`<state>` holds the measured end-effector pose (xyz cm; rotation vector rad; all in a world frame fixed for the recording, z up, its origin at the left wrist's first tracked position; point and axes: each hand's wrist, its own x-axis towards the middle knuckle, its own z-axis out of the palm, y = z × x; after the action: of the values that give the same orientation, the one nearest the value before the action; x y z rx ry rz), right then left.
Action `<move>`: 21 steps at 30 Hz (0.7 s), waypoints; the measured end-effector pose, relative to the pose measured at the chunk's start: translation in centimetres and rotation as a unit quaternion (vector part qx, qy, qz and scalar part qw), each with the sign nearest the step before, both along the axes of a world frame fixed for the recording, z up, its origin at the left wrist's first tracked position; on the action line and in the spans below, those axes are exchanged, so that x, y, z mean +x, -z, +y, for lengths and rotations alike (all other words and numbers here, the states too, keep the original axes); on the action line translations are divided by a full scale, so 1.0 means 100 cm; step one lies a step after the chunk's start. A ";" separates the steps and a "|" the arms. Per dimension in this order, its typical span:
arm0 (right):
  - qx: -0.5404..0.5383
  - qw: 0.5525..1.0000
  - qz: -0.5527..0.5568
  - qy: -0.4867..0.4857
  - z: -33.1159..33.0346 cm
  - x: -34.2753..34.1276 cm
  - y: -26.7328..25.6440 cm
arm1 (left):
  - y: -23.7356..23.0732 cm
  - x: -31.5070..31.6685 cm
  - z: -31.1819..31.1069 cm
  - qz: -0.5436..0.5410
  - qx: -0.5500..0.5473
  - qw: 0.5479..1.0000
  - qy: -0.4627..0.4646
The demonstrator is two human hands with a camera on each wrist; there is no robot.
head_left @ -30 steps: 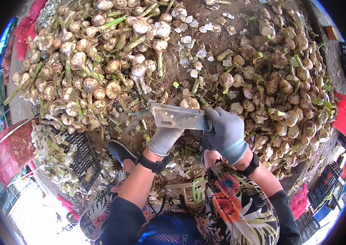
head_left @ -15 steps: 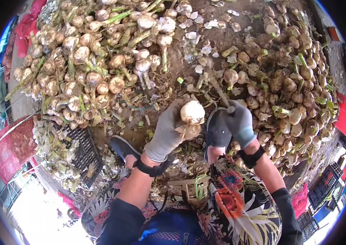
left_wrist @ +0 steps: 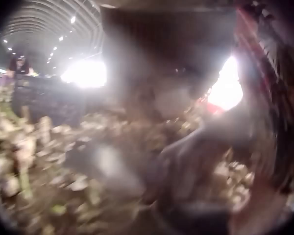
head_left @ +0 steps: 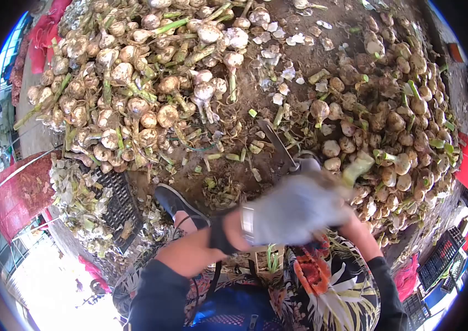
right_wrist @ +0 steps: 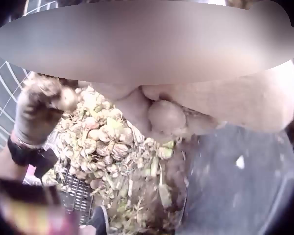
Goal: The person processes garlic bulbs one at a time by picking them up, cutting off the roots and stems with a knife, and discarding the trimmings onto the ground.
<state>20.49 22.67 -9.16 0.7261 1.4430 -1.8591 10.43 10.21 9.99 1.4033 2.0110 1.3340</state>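
Note:
My gloved left hand [head_left: 294, 212], blurred by motion, crosses in front of my right hand. In the right wrist view the left hand [right_wrist: 34, 117] grips a dirty garlic bulb [right_wrist: 67, 99]. A pale green stalk [head_left: 358, 168] shows beyond its fingers in the head view. My gloved right hand [head_left: 307, 164], mostly hidden behind the left, grips a cleaver [head_left: 278, 144]. Its blade, seen nearly edge-on, points up and left over the ground. A heap of trimmed garlic [head_left: 405, 138] lies to the right of both hands. The left wrist view is badly blurred.
Untrimmed garlic with stalks [head_left: 129, 88] is heaped at the upper left. Cut stalks and peelings [head_left: 234, 157] litter the ground between the heaps. A black crate [head_left: 118, 207] with husks lies at the left, near a shoe [head_left: 179, 201]. Red netting [head_left: 16, 190] stands further left.
The cleaver first lay flat across the front of the hands, then swung away to the right. My left hand turned up a garlic bulb, then moved right across my right hand.

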 end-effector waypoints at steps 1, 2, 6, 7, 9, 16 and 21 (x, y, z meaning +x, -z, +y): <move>0.196 0.964 -0.015 -0.180 -0.006 -0.018 -0.038 | -0.007 0.003 0.017 0.004 0.026 0.998 0.049; 0.199 0.963 -0.013 -0.180 -0.004 -0.009 -0.022 | -0.005 -0.004 0.019 0.006 0.028 0.998 0.048; 0.139 0.987 0.073 -0.021 0.010 -0.036 -0.061 | 0.038 -0.064 0.012 -0.262 -0.056 0.921 -0.284; 0.139 0.989 0.049 0.013 0.012 -0.036 -0.052 | 0.075 -0.081 0.000 -0.191 -0.099 0.892 -0.396; 0.117 0.991 -0.017 0.056 0.014 -0.052 -0.069 | 0.132 -0.123 -0.017 -0.142 -0.169 0.831 -0.510; 0.147 0.981 0.052 0.117 0.030 -0.085 -0.083 | 0.185 -0.155 -0.035 -0.184 -0.212 0.806 -0.521; 0.081 0.975 0.062 0.200 0.027 -0.110 -0.088 | 0.142 -0.071 -0.038 -0.163 -0.155 0.901 -0.371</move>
<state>9.46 25.34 -0.37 1.0606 1.6346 -2.1339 3.36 6.44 -4.25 0.2257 2.4580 1.3021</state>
